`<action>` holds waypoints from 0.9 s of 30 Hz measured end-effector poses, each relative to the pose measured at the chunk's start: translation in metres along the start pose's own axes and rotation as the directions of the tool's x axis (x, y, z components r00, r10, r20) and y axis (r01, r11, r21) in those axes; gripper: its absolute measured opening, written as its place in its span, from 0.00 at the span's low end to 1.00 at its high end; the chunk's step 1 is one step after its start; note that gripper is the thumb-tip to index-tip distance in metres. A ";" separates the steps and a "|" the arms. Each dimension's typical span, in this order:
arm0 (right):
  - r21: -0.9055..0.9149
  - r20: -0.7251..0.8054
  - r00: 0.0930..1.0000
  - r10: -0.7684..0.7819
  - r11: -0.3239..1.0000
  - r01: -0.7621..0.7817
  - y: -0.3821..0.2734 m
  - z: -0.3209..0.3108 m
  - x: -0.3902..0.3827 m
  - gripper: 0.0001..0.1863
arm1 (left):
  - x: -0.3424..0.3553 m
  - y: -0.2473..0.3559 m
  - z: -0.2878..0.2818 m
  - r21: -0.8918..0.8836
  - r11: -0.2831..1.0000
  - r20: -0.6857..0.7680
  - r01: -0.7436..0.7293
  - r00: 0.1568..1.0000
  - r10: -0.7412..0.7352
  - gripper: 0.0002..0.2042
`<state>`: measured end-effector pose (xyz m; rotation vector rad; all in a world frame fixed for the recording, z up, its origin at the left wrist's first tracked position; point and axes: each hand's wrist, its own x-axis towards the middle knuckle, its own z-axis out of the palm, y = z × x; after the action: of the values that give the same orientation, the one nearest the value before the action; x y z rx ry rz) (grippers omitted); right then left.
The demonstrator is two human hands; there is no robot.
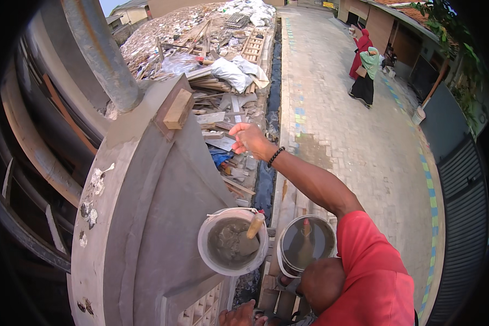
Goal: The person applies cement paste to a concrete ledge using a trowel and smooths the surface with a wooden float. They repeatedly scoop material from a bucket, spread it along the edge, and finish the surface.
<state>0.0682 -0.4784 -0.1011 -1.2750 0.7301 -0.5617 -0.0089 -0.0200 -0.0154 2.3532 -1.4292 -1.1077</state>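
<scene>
Neither of my hands can be clearly identified. A co-worker in red is just below me, bald head bent, right arm stretched left. That person's hand is raised near a wooden block on the grey plastered wall, fingers apart and slightly curled. More fingers, apparently the co-worker's, show at the bottom edge, what they touch unclear. A pale bucket holds wet mortar and a wooden-handled tool. Beside it, another bucket holds murky water and a partly submerged tool.
A grey metal post stands on the wall, curved boards at left. A narrow drain separates rubble and scrap wood from a paved lane. Two people walk there. A metal gate lines the right.
</scene>
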 end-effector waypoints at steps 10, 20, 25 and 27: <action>0.098 -0.010 1.000 0.008 0.995 -0.007 0.001 0.010 0.001 0.13 | -0.002 -0.014 0.009 -0.046 0.999 -0.006 0.010 1.000 -0.011 0.22; 0.063 -0.031 1.000 -0.006 0.998 0.008 0.009 -0.004 0.010 0.09 | -0.002 -0.016 0.005 -0.031 0.994 -0.111 -0.105 0.989 0.101 0.20; 0.068 -0.025 1.000 -0.013 0.998 0.015 0.008 -0.004 0.007 0.09 | -0.002 -0.014 0.005 -0.111 0.993 -0.070 -0.042 0.997 0.035 0.20; 0.066 -0.029 1.000 -0.009 0.998 0.011 0.004 -0.002 0.005 0.09 | -0.002 -0.015 0.008 -0.121 0.991 -0.100 -0.061 0.994 0.049 0.19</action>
<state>0.0694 -0.4826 -0.1062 -1.2126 0.7234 -0.6087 -0.0044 -0.0088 -0.0281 2.2366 -1.3432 -1.0225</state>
